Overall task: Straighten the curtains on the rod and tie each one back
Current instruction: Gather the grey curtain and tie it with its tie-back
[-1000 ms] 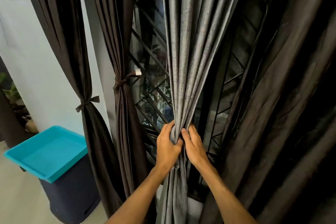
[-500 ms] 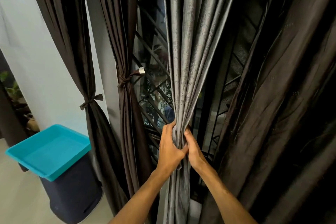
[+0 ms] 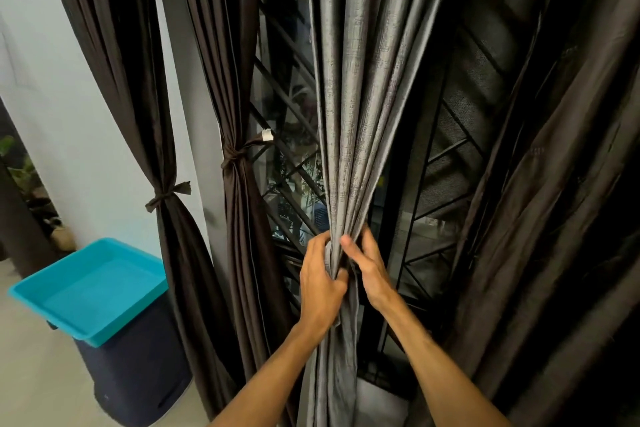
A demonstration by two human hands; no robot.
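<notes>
While the outer brown curtain (image 3: pixel 173 218) and inner brown curtain (image 3: pixel 242 218) at frame left hung tied, the grey curtain (image 3: pixel 360 114) at centre was merely bunched, left hand (image 3: pixel 322 288) clenched round it, right hand (image 3: pixel 372 270) grasping its folds, and the right-side curtain (image 3: pixel 540 218) hung untied.

Single head-worn view, wide-angle, facing forward and slightly down — close to the grey curtain (image 3: pixel 349 114)

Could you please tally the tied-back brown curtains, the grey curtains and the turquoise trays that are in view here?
Tied-back brown curtains: 2
Grey curtain: 1
Turquoise tray: 1
Total: 4
</notes>
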